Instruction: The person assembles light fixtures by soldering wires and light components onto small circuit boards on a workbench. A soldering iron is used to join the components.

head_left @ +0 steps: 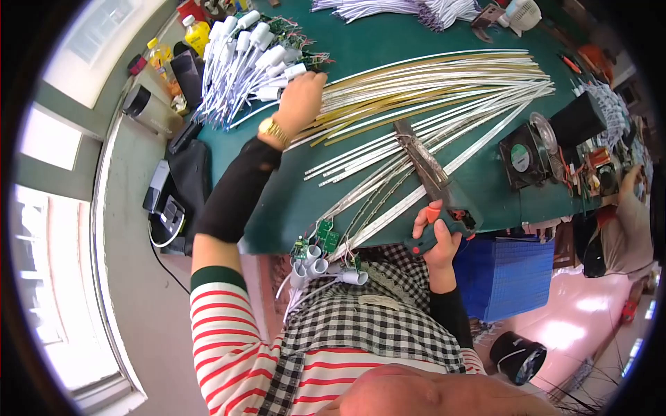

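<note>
The left hand (300, 100) reaches into the white capped wire assemblies (243, 62) at upper left, fingers hidden. The right hand (437, 239), lower centre, clasps a soldering gun (444, 208), barrel pointing up-left across the LED strips (430, 104).

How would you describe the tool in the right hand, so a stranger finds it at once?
Start at the green table and follow its near edge. There the right hand grips a tool: dark handle, orange trigger, long grey metal head lying across the thin white strips.
</note>
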A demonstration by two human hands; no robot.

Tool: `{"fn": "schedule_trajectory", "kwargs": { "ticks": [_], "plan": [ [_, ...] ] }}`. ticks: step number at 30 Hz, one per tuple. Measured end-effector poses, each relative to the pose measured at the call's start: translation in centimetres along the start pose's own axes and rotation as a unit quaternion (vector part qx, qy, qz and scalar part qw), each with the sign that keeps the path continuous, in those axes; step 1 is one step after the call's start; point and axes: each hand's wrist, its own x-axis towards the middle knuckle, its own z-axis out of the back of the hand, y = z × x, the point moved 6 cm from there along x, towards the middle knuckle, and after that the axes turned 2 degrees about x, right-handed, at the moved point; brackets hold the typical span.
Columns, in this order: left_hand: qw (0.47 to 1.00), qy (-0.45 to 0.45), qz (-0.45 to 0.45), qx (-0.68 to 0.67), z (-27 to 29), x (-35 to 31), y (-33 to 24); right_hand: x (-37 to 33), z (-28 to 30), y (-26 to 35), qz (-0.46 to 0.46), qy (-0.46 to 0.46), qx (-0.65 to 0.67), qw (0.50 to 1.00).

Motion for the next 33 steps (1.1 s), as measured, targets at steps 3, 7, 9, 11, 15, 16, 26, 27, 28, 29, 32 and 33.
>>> {"fn": "schedule_trajectory", "kwargs": {
  "ticks": [3, 7, 9, 11, 15, 16, 26, 27, 28, 29, 32, 33],
  "plan": [
    [0.99, 0.058, -0.016, 0.125, -2.1, 2.2, 0.5, 0.1, 0.2, 0.3, 0.013, -0.013, -0.017, 1.0],
    [1.0, 0.004, -0.009, 0.012, -1.2, 2.4, 0.8, -0.1, 0.3, 0.3, 0.006, -0.012, -0.008, 1.0],
    [0.987, -0.064, 0.018, -0.149, 0.4, 0.9, 1.6, -0.2, 0.1, 0.3, 0.001, -0.01, 0.001, 1.0],
    [0.969, -0.108, 0.001, -0.221, 2.8, -0.6, 1.6, 0.0, -0.1, 0.2, -0.021, -0.007, 0.004, 1.0],
    [0.959, -0.115, -0.072, -0.247, 8.5, -3.3, -1.4, 0.1, -0.3, 0.1, -0.035, -0.008, -0.005, 0.999],
    [0.966, -0.089, -0.076, -0.232, 10.1, -3.9, -2.5, 0.0, -0.2, 0.1, -0.03, -0.013, -0.016, 0.999],
    [0.969, 0.159, 0.014, -0.189, 7.8, -14.4, -5.8, 0.4, -0.2, 0.2, 0.005, -0.022, -0.023, 0.999],
    [0.967, 0.166, 0.01, -0.195, 7.4, -14.5, -6.3, 0.5, -0.1, 0.3, 0.002, -0.031, -0.026, 0.999],
    [0.973, 0.14, -0.007, -0.185, 7.5, -14.4, -6.9, 0.6, -0.2, 0.4, 0.005, -0.03, -0.026, 0.999],
    [0.978, 0.113, -0.023, -0.176, 7.5, -14.4, -7.2, 0.6, -0.2, 0.4, 0.008, -0.028, -0.025, 0.999],
    [0.982, 0.09, -0.077, -0.15, 7.2, -14.6, -7.8, 0.2, 0.0, 0.2, 0.003, -0.052, -0.038, 0.998],
    [0.983, 0.081, -0.094, -0.135, 7.3, -14.7, -7.8, 0.2, 0.0, 0.1, 0.008, -0.06, -0.036, 0.998]
  ]
}}
